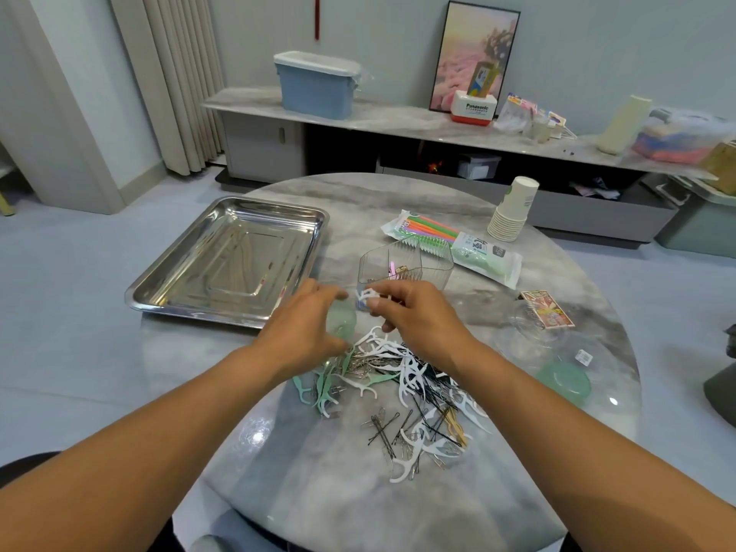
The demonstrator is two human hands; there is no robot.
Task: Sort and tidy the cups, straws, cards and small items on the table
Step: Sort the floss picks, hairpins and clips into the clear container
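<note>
A heap of white and green floss picks [394, 368] mixed with black hairpins [384, 430] lies in the middle of the round marble table [338, 492]. My left hand [302, 332] grips a small clear jar with a green base [341, 318]. Just right of it, my right hand [414, 316] pinches a few white floss picks [365, 297] over the jar's mouth. Behind my hands stands a clear plastic container [402, 264] holding a few small clips.
A steel tray [231, 260] sits at the left. A pack of coloured straws [450, 243] and a stack of paper cups [513, 209] stand at the back right. A card deck [547, 308], a clear lid [529, 324] and a green lid [565, 382] lie at the right.
</note>
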